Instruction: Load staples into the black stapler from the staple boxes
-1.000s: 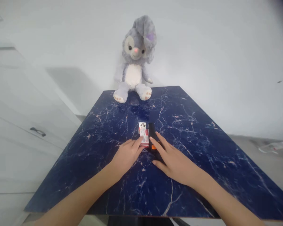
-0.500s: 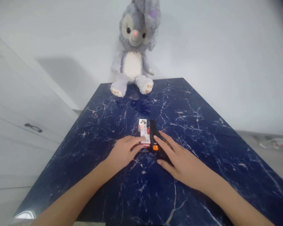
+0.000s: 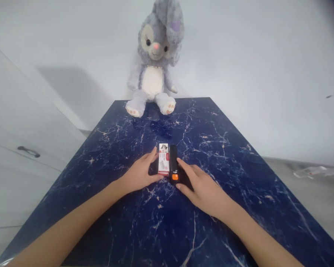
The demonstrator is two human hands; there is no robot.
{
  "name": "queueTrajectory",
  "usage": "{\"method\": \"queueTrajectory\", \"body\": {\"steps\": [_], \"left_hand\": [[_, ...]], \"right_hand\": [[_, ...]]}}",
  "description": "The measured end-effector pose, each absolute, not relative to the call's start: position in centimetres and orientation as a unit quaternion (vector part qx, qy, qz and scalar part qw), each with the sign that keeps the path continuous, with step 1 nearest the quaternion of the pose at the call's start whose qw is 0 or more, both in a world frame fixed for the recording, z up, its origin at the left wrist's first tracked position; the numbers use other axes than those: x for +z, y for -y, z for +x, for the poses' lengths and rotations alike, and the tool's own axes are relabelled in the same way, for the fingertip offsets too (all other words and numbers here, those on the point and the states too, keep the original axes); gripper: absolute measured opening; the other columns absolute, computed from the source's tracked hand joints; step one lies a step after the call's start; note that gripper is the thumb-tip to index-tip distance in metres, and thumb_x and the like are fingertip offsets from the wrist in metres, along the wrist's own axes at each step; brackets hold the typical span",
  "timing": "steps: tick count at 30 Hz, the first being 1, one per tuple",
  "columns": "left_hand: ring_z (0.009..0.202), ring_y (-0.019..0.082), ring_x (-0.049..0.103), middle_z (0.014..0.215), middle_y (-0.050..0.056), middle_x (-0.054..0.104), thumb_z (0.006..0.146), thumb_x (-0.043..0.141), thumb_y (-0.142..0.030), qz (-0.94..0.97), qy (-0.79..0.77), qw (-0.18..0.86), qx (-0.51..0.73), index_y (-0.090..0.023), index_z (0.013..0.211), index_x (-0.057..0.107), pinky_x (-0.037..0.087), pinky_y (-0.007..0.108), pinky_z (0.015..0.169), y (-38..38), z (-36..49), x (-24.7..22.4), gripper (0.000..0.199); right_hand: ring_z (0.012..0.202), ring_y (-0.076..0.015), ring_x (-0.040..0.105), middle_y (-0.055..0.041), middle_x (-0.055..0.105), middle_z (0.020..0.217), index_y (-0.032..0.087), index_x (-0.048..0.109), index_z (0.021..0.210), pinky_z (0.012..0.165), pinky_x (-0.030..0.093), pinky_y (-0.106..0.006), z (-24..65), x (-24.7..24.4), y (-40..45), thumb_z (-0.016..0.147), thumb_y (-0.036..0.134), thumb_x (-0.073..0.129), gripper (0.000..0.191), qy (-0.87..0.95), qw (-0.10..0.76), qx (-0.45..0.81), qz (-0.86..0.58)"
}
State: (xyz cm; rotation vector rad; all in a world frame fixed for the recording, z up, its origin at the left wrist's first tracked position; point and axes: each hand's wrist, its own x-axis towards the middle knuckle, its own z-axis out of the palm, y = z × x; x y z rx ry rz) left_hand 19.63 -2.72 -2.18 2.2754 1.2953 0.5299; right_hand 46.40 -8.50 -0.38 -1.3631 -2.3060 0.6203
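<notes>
A white and red box (image 3: 163,159) lies on the blue marbled table (image 3: 161,230), close alongside a black object with an orange button (image 3: 173,159). At the box's left is my left hand (image 3: 139,172), its index fingertip by the upper left side and its thumb at the lower edge. My right hand (image 3: 202,187) rests right of the black object, with the index fingertip at its side and the thumb near its lower end. Both hands have thumb and index finger spread apart; the other fingers are partly hidden.
A grey and white plush rabbit (image 3: 153,79) sits at the table's far edge against the wall. On the left stands a white cabinet with a dark handle (image 3: 28,151). A clear plastic item (image 3: 317,171) lies beyond the table at the right.
The left fingers have moved off the box's top to its left side. The box now lies straighter, with more of its front showing. The view has shifted slightly.
</notes>
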Motion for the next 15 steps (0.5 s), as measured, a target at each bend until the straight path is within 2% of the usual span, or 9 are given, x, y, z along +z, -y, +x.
{"method": "queueTrajectory", "body": {"steps": [7,12,13,15], "left_hand": [[0.141,0.031,0.043,0.157,0.012,0.040,0.079,0.076,-0.046,0.831,-0.469,0.235,0.186,-0.027,0.159,0.017,0.034,0.049,0.117,3.5,20.6,-1.6,0.102],[0.137,0.032,0.044,0.143,0.010,0.055,0.078,0.075,-0.044,0.824,-0.489,0.193,0.212,-0.028,0.155,0.028,0.038,0.050,0.113,4.0,22.7,-1.6,0.091],[0.139,0.034,0.041,0.145,0.011,0.053,0.076,0.077,-0.046,0.825,-0.493,0.171,0.218,-0.028,0.155,0.028,0.036,0.052,0.114,4.0,23.0,-1.5,0.095],[0.145,0.038,0.030,0.157,0.014,0.036,0.070,0.081,-0.051,0.830,-0.494,0.144,0.213,-0.027,0.158,0.021,0.028,0.056,0.118,3.5,23.0,-1.2,0.110]], "right_hand": [[0.119,-0.0312,0.057,-0.0098,0.062,0.131,0.031,0.019,0.158,0.099,0.051,-0.050,46.6,-0.9,8.2,0.090,0.033,0.061,0.080,0.798,0.234,0.208,-0.514],[0.117,-0.0299,0.057,-0.0110,0.063,0.129,0.024,0.017,0.159,0.099,0.048,-0.046,47.5,-0.4,7.8,0.086,0.024,0.061,0.085,0.781,0.248,0.212,-0.532],[0.118,-0.0301,0.056,-0.0112,0.062,0.130,0.023,0.016,0.159,0.100,0.047,-0.046,47.6,-0.3,7.7,0.086,0.024,0.062,0.086,0.781,0.253,0.212,-0.531],[0.120,-0.0304,0.055,-0.0114,0.061,0.132,0.023,0.016,0.159,0.101,0.046,-0.046,47.7,-0.3,7.6,0.085,0.024,0.064,0.088,0.780,0.261,0.217,-0.525]]}}
